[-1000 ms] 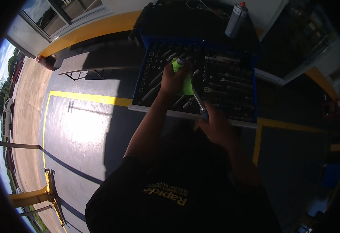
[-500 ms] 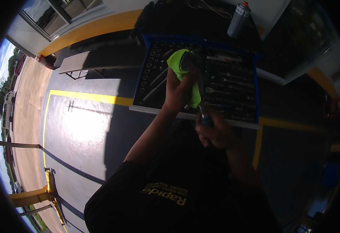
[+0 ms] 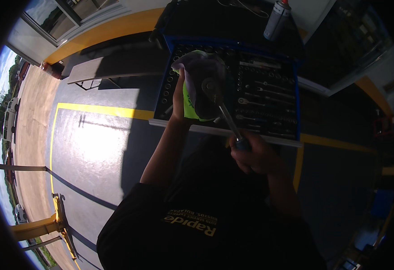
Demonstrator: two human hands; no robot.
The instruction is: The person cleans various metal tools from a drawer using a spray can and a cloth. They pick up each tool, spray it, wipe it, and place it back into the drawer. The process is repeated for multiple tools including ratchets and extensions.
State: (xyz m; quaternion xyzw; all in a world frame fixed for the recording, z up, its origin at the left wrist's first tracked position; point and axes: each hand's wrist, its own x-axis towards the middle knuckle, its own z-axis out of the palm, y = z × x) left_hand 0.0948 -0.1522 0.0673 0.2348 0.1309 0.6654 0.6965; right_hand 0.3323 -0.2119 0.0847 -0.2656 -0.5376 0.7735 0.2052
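Note:
A ratchet wrench (image 3: 226,116) slants over the open tool drawer (image 3: 192,129), its round head up and away from me. My right hand (image 3: 256,154) is closed around its dark blue handle. My left hand (image 3: 178,100) holds a cloth (image 3: 201,65), lime green on one side and greyish on the other, spread wide over the palm and fingers. The ratchet head lies in front of the cloth; whether the two touch I cannot tell. Most of my left fingers are hidden under the fabric. Below the cloth, the drawer holds sockets (image 3: 165,93) at left and several wrenches and ratchets (image 3: 251,102) at right.
A spray can (image 3: 277,21) with a red cap stands on the black cabinet top (image 3: 206,22), near a thin cable (image 3: 251,10). A long bench (image 3: 111,69) is to the left. Yellow lines (image 3: 107,111) mark the floor, and a yellow metal arm (image 3: 37,228) stands at lower left.
The cloth was bunched around the ratchet head; now it is opened out and the head is exposed. My left hand has shifted left, while my right hand keeps its hold on the handle.

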